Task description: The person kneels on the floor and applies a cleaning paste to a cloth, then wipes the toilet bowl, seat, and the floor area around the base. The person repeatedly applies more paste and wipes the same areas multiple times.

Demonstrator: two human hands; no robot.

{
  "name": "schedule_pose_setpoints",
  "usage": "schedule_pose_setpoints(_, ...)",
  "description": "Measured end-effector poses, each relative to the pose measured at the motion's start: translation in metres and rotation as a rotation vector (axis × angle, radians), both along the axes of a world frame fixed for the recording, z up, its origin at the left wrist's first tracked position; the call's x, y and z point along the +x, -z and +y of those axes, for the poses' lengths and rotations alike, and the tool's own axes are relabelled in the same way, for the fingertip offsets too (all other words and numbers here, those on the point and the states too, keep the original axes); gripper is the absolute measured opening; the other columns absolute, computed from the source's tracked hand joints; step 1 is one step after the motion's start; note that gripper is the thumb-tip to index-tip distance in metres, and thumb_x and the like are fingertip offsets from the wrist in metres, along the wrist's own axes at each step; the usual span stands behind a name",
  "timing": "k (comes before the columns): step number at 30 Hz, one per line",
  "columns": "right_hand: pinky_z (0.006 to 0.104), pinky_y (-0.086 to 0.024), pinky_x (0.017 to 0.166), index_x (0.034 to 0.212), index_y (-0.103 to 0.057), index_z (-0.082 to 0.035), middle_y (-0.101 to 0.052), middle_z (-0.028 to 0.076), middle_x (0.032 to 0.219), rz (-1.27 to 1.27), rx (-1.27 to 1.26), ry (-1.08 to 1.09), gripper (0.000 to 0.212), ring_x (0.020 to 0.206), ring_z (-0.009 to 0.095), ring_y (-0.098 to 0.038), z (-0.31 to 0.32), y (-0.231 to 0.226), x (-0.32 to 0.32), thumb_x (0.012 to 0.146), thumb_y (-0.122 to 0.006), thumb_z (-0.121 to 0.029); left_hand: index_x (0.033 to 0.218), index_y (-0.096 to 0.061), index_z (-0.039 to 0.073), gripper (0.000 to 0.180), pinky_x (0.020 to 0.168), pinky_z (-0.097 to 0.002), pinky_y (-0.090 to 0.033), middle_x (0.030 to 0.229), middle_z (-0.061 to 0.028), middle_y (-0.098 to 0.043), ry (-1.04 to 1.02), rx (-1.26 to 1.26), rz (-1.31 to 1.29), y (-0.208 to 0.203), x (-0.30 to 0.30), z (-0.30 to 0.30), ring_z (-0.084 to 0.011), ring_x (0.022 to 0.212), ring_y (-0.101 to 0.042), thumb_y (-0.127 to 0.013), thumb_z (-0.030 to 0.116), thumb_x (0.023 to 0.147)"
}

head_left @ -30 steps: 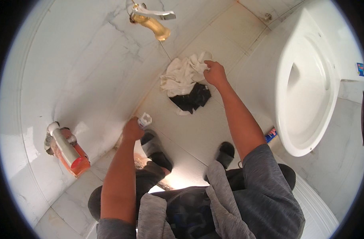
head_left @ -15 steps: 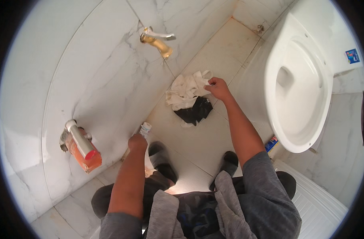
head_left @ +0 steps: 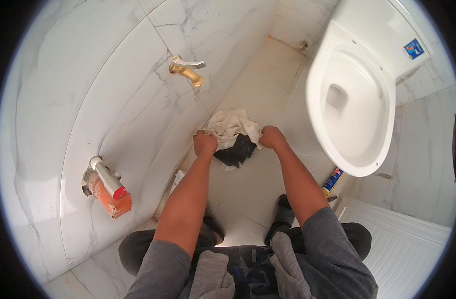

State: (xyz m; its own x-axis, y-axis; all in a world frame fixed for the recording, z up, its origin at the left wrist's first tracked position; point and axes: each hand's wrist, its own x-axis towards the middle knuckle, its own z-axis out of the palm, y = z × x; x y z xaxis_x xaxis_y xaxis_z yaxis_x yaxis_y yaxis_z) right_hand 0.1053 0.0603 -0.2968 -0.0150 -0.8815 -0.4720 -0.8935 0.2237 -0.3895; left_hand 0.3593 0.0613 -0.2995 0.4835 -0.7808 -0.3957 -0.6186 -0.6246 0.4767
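On floor tiles (head_left: 238, 194), rumpled white cloth (head_left: 231, 122), hands (head_left: 205, 143) (head_left: 273, 137) gripping its sides, black piece (head_left: 236, 151) perhaps fabric

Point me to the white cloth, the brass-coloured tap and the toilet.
White cloth (head_left: 231, 123), head view: its crumpled middle.
Brass-coloured tap (head_left: 189, 75), head view: its body.
Toilet (head_left: 358, 119), head view: inner surface of its bowl.

**Pale tiled floor (head_left: 233, 195)**

On it you have a bunched white cloth (head_left: 231, 122) and a black cloth (head_left: 238, 151) at the centre, a partly hidden white container (head_left: 178, 178) left of centre, a blue tube (head_left: 332, 179) right of centre, dark footwear (head_left: 284, 212) near the bottom.
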Motion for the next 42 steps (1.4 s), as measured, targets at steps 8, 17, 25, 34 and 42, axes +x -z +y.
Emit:
schedule_pose_setpoints(8, 0.0429, -0.056, 0.089, 0.116, -0.071, -0.006, -0.073, 0.022, 0.107, -0.369, -0.225, 0.176, 0.036, 0.101, 0.036, -0.07, 0.0, 0.002, 0.021, 0.084, -0.07, -0.021, 0.121, -0.061, -0.005, 0.042, 0.089, -0.043, -0.052, 0.115, -0.0228, -0.066, -0.16, 0.045, 0.005, 0.051, 0.01, 0.002, -0.0352, 0.108, -0.066, -0.065, 0.027, 0.094)
schedule_pose_setpoints(17, 0.0484, -0.054, 0.088, 0.107, -0.072, -0.007, -0.068, 0.019, 0.109, 0.021, -0.246, -0.01, 0.027, 0.104, 0.041, -0.065, -0.043, 0.028, 0.079, 0.084, -0.067, -0.02, 0.086, -0.065, 0.004, 0.022, 0.056, -0.0355, -0.042, 0.076, -0.0072, -0.06, -0.437, 0.136, 0.577, 0.11, 0.051, 0.011, -0.0168, 0.064, -0.055, -0.067, 0.025, 0.093)
schedule_pose_setpoints(25, 0.0434, -0.054, 0.077, 0.108, -0.065, -0.005, -0.069, 0.016, 0.099, -0.538, -0.453, 0.186, 0.025, 0.09, 0.032, -0.068, -0.045, 0.063, 0.042, 0.092, -0.063, -0.024, 0.099, -0.064, 0.009, 0.016, 0.081, -0.0361, -0.047, 0.095, -0.0042, -0.065, -0.517, -0.525, 1.209, 0.044, 0.027, 0.026, -0.0171, 0.088, -0.061, -0.06, 0.023, 0.092)
schedule_pose_setpoints(34, 0.0358, -0.05, 0.065, 0.114, -0.06, -0.003, -0.065, 0.008, 0.089, -1.133, 0.216, 0.608, 0.027, 0.071, 0.018, -0.062, 0.015, 0.066, 0.022, 0.099, -0.057, -0.025, 0.112, -0.063, 0.004, 0.027, 0.088, -0.0386, -0.051, 0.106, -0.009, -0.069, -0.479, -0.495, 1.419, -0.004, 0.004, 0.013, -0.0235, 0.099, -0.066, -0.054, 0.026, 0.099)
schedule_pose_setpoints(42, 0.029, -0.049, 0.06, 0.107, -0.068, -0.007, -0.067, 0.004, 0.09, -1.041, 0.97, 0.443, 0.016, 0.069, 0.012, -0.06, 0.11, 0.036, 0.0, 0.095, -0.063, -0.017, 0.123, -0.06, -0.002, 0.038, 0.103, -0.0446, -0.05, 0.121, -0.0143, -0.069, 0.023, 0.198, 1.837, -0.006, 0.009, 0.008, -0.0315, 0.112, -0.066, -0.049, 0.025, 0.098)
